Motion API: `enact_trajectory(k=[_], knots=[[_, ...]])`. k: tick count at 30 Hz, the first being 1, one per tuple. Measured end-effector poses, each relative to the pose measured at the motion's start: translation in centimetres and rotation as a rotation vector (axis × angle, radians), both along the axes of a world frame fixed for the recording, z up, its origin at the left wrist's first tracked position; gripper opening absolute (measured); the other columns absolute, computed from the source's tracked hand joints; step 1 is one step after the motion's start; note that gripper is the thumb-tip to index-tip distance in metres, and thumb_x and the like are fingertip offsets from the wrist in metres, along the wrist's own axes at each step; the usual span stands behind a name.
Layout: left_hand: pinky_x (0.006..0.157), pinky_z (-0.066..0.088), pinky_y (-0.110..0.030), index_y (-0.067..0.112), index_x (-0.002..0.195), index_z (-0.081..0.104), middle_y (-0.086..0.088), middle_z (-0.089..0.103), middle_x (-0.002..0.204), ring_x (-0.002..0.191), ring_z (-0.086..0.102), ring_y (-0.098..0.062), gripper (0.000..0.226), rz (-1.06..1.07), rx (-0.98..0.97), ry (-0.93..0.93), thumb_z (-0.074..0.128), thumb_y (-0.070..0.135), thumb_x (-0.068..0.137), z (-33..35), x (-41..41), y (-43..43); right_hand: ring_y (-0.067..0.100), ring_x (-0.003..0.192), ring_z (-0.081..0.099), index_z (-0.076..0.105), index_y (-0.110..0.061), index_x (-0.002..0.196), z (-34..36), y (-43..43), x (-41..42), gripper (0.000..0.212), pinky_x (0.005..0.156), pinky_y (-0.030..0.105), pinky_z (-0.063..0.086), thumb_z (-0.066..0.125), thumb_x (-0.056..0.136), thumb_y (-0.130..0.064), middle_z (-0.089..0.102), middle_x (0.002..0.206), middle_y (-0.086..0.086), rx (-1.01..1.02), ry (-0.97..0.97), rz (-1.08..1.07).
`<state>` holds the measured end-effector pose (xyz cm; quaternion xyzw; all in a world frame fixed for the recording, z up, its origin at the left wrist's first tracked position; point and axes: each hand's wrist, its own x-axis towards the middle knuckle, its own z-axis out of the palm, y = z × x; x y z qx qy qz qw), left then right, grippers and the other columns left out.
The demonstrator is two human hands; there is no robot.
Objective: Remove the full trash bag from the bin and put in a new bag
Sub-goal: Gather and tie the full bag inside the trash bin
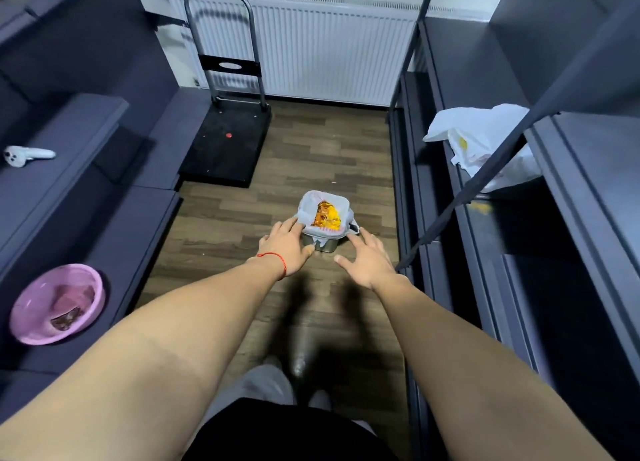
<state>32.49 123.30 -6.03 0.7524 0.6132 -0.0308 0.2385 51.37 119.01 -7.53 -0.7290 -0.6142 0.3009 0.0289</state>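
Note:
A small grey metal bin (pixel 323 244) stands on the wooden floor in the middle of the view. A white trash bag (pixel 308 206) lines it, folded over the rim, and holds orange and yellow waste (pixel 327 215). My left hand (pixel 285 247), with a red string at the wrist, rests against the bin's left side, fingers touching the bag's edge. My right hand (pixel 369 261) hovers open just right of the bin, fingers spread, not touching it. A crumpled white plastic bag (pixel 485 145) lies on the right-hand shelf.
Dark shelving (pixel 571 218) lines the right side and dark benches (pixel 69 169) the left. A pink bowl (pixel 57 303) and a white controller (pixel 26 155) sit on the left bench. A folded hand trolley (pixel 227 138) stands before the white radiator (pixel 329 48).

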Motion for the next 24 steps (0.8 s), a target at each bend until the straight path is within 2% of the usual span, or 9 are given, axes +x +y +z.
enact_trajectory(k=[7, 11, 14, 19, 24], knots=[[0.113, 0.026, -0.048, 0.024, 0.146, 0.030, 0.004, 0.018, 0.158, 0.145, 0.016, -0.020, 0.062, -0.008, -0.055, -0.054, 0.050, 0.045, 0.091, -2.1, 0.8, 7.3, 0.026, 0.148, 0.010, 0.025, -0.025, 0.151, -1.1, 6.7, -0.7, 0.070, 0.120, 0.039, 0.011, 0.052, 0.092, -0.051, 0.013, 0.162, 0.006, 0.004, -0.029, 0.022], [0.115, 0.025, -0.046, 0.022, 0.143, 0.035, 0.001, 0.023, 0.157, 0.143, 0.019, -0.022, 0.060, -0.011, -0.080, -0.120, 0.053, 0.040, 0.088, -3.5, 1.0, 13.3, 0.028, 0.147, 0.010, 0.027, -0.025, 0.150, -1.4, 12.1, -0.8, 0.070, 0.119, 0.043, 0.016, 0.054, 0.090, -0.049, 0.014, 0.161, 0.006, -0.008, -0.023, -0.016], [0.117, 0.023, -0.041, 0.022, 0.144, 0.033, -0.002, 0.021, 0.158, 0.144, 0.021, -0.025, 0.061, -0.049, -0.094, -0.134, 0.053, 0.039, 0.089, -3.9, 0.9, 18.0, 0.031, 0.145, 0.017, 0.029, -0.028, 0.147, -1.3, 16.4, -1.0, 0.068, 0.117, 0.046, 0.021, 0.052, 0.088, -0.054, 0.023, 0.158, 0.006, 0.025, -0.040, -0.043], [0.110, 0.029, -0.047, 0.027, 0.144, 0.031, 0.002, 0.027, 0.154, 0.141, 0.024, -0.023, 0.060, -0.057, -0.055, -0.096, 0.050, 0.042, 0.089, -3.7, 0.0, 24.6, 0.027, 0.147, 0.015, 0.022, -0.034, 0.149, -0.8, 22.5, -2.1, 0.069, 0.116, 0.043, 0.020, 0.050, 0.089, -0.053, 0.015, 0.161, 0.000, -0.017, -0.016, -0.132], [0.111, 0.032, -0.047, 0.025, 0.142, 0.034, -0.003, 0.035, 0.148, 0.139, 0.028, -0.023, 0.057, -0.094, -0.084, -0.143, 0.053, 0.039, 0.090, -4.8, -0.2, 29.0, 0.027, 0.145, 0.018, 0.026, -0.031, 0.149, -2.2, 27.0, -1.8, 0.066, 0.116, 0.040, 0.018, 0.052, 0.091, -0.051, 0.020, 0.160, 0.002, -0.015, -0.015, -0.147]])
